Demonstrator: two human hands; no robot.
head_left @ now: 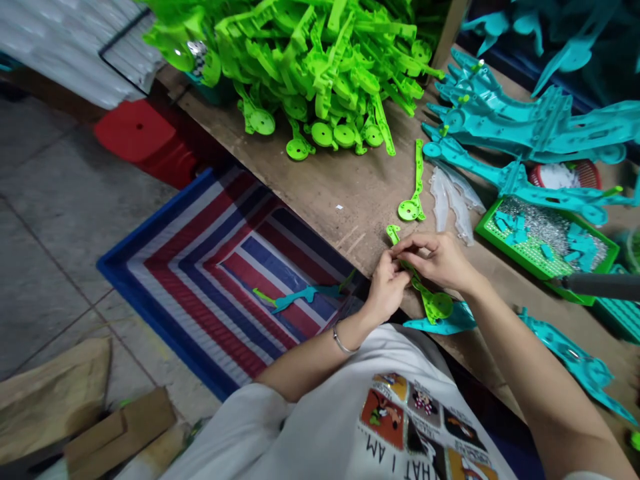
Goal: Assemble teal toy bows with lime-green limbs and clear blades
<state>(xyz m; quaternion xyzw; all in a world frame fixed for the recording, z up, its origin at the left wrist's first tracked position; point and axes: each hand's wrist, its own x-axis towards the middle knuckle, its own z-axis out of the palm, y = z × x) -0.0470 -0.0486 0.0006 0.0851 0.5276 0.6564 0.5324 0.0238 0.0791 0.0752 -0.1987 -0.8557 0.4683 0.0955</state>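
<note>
At the front edge of the bench, my left hand point(386, 288) and my right hand point(439, 259) meet over a bright green plastic arm with a round disc end point(438, 305). Fingers of both hands are pinched on its middle, which they partly hide; its hooked tip shows beyond them. Under the disc lies a teal plastic piece point(457, 321). A matching green arm point(410, 209) rests flat just past my hands, beside thin translucent plastic pieces point(449, 200). Whether a small part sits between my fingertips is hidden.
A large heap of green arms point(320, 67) covers the far bench point(345, 190). Teal parts point(540, 127) and a green basket of small metal and teal pieces point(483, 230) stand right. Below left, a blue-rimmed striped bin point(165, 347) holds a teal-and-green piece point(300, 295). A red stool point(143, 137) stands behind.
</note>
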